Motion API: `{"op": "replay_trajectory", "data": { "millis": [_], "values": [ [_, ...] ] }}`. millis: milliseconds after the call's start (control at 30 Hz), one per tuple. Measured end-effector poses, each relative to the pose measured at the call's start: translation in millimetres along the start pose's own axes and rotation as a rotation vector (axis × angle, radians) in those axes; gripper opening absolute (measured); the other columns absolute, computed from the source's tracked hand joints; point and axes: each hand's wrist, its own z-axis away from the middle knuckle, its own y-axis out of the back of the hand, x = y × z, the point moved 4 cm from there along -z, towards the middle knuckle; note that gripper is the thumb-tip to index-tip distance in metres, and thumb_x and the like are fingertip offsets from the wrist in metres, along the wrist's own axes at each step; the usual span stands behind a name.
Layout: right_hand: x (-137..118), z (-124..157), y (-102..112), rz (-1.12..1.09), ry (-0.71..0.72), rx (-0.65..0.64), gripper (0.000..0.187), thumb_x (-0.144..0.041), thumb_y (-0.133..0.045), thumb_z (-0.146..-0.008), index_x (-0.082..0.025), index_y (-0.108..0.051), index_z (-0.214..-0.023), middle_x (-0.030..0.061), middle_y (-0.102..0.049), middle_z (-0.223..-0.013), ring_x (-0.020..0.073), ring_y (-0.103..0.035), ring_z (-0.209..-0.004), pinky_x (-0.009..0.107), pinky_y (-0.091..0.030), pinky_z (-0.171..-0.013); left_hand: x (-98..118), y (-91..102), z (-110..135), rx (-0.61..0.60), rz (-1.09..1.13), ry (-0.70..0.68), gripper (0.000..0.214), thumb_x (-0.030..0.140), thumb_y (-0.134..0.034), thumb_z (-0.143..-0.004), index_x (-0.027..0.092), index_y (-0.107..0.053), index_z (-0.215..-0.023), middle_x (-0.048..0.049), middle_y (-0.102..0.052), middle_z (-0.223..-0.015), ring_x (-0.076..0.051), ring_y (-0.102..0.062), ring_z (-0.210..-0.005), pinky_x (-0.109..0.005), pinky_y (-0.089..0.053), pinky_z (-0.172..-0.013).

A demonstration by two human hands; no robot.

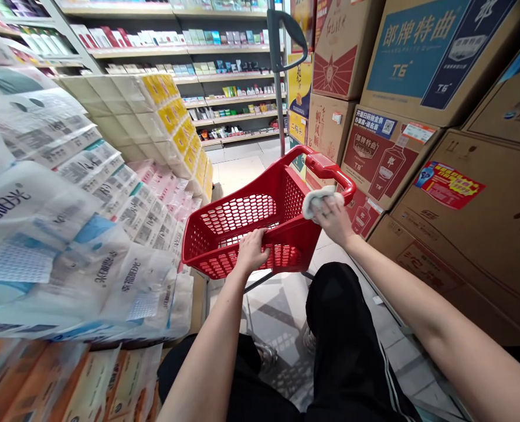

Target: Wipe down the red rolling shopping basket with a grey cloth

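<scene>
A red plastic shopping cart (306, 234) with perforated walls stands in front of me, and nothing shows inside its basket. My left hand (251, 252) is closed over the near rim, thumb outside and fingers over the edge. In my right hand (333, 220) is a whitish cloth (311, 205), bunched under the fingers. That cloth presses against the cart's corner, just below the red handle (323, 166). Part of the cloth is hidden by my fingers.
Stacked cardboard cartons (394, 158) line the right side closely. Plastic-wrapped tissue packs (123, 281) are piled on the left. A grey pole with a dark loop handle (288, 41) rises behind the cart. Stocked shelves (233, 50) stand at the back, beyond the tiled floor (237, 170).
</scene>
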Motion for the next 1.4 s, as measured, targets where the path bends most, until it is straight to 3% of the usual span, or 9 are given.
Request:
{"op": "replay_trajectory", "data": {
  "millis": [133, 367, 500, 633, 733, 833, 1033, 1167, 1400],
  "values": [
    [13.8, 16.8, -4.7, -0.005, -0.372, 0.13, 0.047, -0.037, -0.028, -0.095, -0.007, -0.048, -0.125, 0.0244, -0.042, -0.131, 0.035, -0.031, -0.127, 0.057, -0.026, -0.101, 7.0, -3.4, -4.6, 0.019, 0.001, 0.024, 0.048, 0.031, -0.05, -0.073, 0.023, -0.045, -0.12, -0.007, -0.057, -0.111, -0.026, -0.049, -0.103, -0.04, -0.033, -0.091],
    [-29.4, 8.0, -44.5, -0.168, -0.787, 0.375, 0.053, -0.043, -0.017, -0.096, -0.005, -0.053, -0.107, 0.0266, -0.053, -0.114, 0.0316, -0.048, -0.112, 0.053, -0.033, -0.095, 15.4, -10.0, -9.6, -0.008, 0.045, 0.03, 0.053, 0.033, -0.05, -0.072, 0.023, -0.042, -0.123, -0.0067, -0.055, -0.115, -0.026, -0.047, -0.106, -0.041, -0.033, -0.091],
    [-56.1, 28.0, -91.7, -0.271, -0.967, 0.204, 0.059, -0.042, -0.014, -0.095, -0.003, -0.059, -0.09, 0.0289, -0.06, -0.088, 0.0351, -0.056, -0.098, 0.051, -0.039, -0.086, 20.4, -12.4, -10.6, -0.016, 0.066, 0.043, 0.053, 0.032, -0.051, -0.072, 0.023, -0.042, -0.124, -0.0063, -0.055, -0.115, -0.026, -0.047, -0.108, -0.042, -0.032, -0.093],
    [-77.6, 52.2, -126.7, -0.401, -1.067, -0.005, 0.058, -0.035, -0.012, -0.094, -0.003, -0.06, -0.088, 0.0284, -0.061, -0.078, 0.0357, -0.061, -0.08, 0.048, -0.044, -0.07, 25.6, -12.2, -9.8, -0.012, 0.076, 0.057, 0.055, 0.03, -0.051, -0.071, 0.024, -0.041, -0.125, -0.0061, -0.055, -0.117, -0.026, -0.047, -0.108, -0.042, -0.032, -0.094],
    [-80.2, 54.0, -131.0, -0.416, -1.083, -0.025, 0.052, -0.031, -0.015, -0.093, -0.005, -0.06, -0.089, 0.0256, -0.062, -0.075, 0.0339, -0.061, -0.072, 0.045, -0.045, -0.065, 27.7, -10.8, -9.2, -0.003, 0.077, 0.055, 0.056, 0.028, -0.051, -0.071, 0.024, -0.041, -0.126, -0.0066, -0.054, -0.119, -0.027, -0.047, -0.108, -0.042, -0.031, -0.094],
    [-74.2, 41.7, -121.1, -0.399, -1.066, 0.005, 0.047, -0.03, -0.018, -0.093, -0.005, -0.058, -0.093, 0.0256, -0.062, -0.084, 0.0322, -0.061, -0.081, 0.043, -0.045, -0.071, 27.8, -9.9, -9.6, -0.001, 0.071, 0.056, 0.057, 0.027, -0.051, -0.07, 0.024, -0.04, -0.126, -0.0066, -0.053, -0.119, -0.026, -0.047, -0.108, -0.042, -0.031, -0.095],
    [-77.8, 18.0, -88.5, -0.347, -0.791, 0.247, 0.041, -0.032, -0.022, -0.095, -0.009, -0.054, -0.106, 0.0221, -0.058, -0.104, 0.0301, -0.051, -0.105, 0.046, -0.037, -0.09, 28.6, -10.0, -10.8, 0.001, 0.082, 0.047, 0.06, 0.025, -0.051, -0.069, 0.025, -0.039, -0.128, -0.0058, -0.054, -0.119, -0.026, -0.047, -0.108, -0.042, -0.031, -0.094],
    [-100.8, 21.2, -98.4, -0.339, -0.612, 0.095, 0.039, -0.029, -0.025, -0.094, -0.008, -0.054, -0.108, 0.0215, -0.057, -0.108, 0.0297, -0.048, -0.109, 0.044, -0.036, -0.093, 29.3, -10.2, -9.5, 0.002, 0.094, 0.022, 0.064, 0.022, -0.05, -0.068, 0.024, -0.037, -0.13, -0.0061, -0.054, -0.119, -0.026, -0.047, -0.108, -0.042, -0.031, -0.096],
    [-140.7, 27.6, -114.6, -0.288, -0.55, -0.12, 0.036, -0.025, -0.028, -0.093, -0.01, -0.057, -0.108, 0.0199, -0.06, -0.105, 0.0301, -0.048, -0.109, 0.046, -0.035, -0.096, 22.0, -9.1, -8.6, -0.071, 0.122, 0.038, 0.074, 0.01, -0.045, -0.064, 0.028, -0.034, -0.135, -0.0052, -0.053, -0.124, -0.026, -0.046, -0.113, -0.042, -0.032, -0.097]
  ]
}}
